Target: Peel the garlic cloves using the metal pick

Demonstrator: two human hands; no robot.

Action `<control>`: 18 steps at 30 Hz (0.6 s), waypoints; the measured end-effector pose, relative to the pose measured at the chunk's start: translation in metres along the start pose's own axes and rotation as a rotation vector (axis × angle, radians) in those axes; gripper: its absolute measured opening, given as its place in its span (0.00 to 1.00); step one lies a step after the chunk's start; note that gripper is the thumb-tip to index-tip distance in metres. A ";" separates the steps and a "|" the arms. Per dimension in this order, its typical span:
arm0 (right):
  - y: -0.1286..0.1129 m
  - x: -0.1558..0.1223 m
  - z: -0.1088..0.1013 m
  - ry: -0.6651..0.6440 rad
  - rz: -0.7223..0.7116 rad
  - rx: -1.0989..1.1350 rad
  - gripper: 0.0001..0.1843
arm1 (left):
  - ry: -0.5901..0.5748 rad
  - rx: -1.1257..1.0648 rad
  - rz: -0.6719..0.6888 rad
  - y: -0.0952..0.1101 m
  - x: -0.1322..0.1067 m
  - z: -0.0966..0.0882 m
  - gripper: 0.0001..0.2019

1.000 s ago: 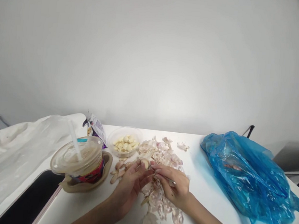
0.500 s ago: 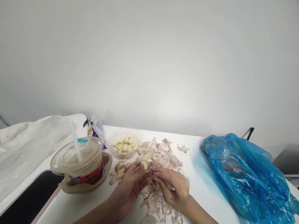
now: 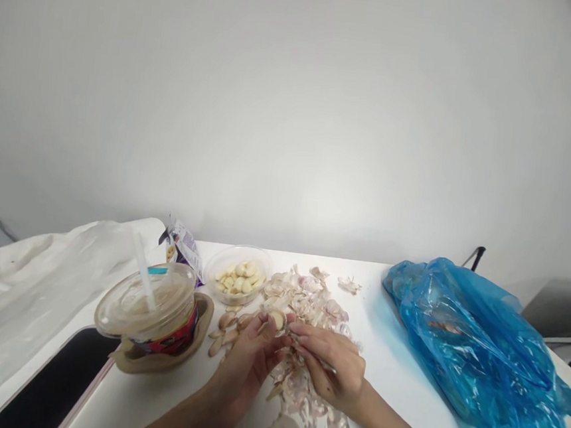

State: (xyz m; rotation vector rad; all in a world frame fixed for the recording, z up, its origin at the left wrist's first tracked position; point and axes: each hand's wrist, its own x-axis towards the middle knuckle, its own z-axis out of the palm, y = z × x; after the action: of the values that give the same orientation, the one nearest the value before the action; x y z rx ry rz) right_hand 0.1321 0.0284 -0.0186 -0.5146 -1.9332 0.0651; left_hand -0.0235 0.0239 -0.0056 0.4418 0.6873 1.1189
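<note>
A pale garlic clove (image 3: 277,318) is pinched between the thumb and fingers of my left hand (image 3: 249,357). Close on its right, my right hand (image 3: 330,361) has its fingers pressed together at the clove's lower edge; what they grip is too small to make out. Beneath both hands spreads a heap of papery garlic skins (image 3: 308,302). Several unpeeled cloves (image 3: 228,325) lie left of my left hand. Behind them, a clear plastic bowl (image 3: 216,261) holds many peeled cloves (image 3: 240,278).
At the left a lidded drink cup (image 3: 167,340) with a straw stands in a cardboard holder (image 3: 200,326). A dark phone-like slab (image 3: 58,381) and a whitish plastic bag (image 3: 32,305) lie beyond it. A purple snack packet (image 3: 185,248) stands behind. A blue plastic bag (image 3: 474,344) covers the right side.
My right hand has shifted very slightly right and down, its fingers still close to the clove. The left hand keeps the clove in nearly the same place.
</note>
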 end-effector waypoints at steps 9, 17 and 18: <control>0.004 -0.001 -0.001 -0.045 -0.040 -0.065 0.18 | 0.015 0.011 -0.014 -0.002 0.000 -0.001 0.03; 0.004 -0.002 -0.001 -0.003 -0.006 -0.095 0.18 | 0.013 0.017 -0.015 -0.006 -0.004 0.002 0.04; 0.004 -0.001 -0.001 0.004 -0.004 -0.095 0.18 | 0.013 0.015 -0.014 -0.005 -0.004 0.001 0.05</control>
State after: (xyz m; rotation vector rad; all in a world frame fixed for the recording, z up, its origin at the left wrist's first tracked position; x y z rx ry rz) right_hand 0.1348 0.0313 -0.0203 -0.5739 -1.9398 -0.0307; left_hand -0.0200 0.0185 -0.0069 0.4424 0.7095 1.1042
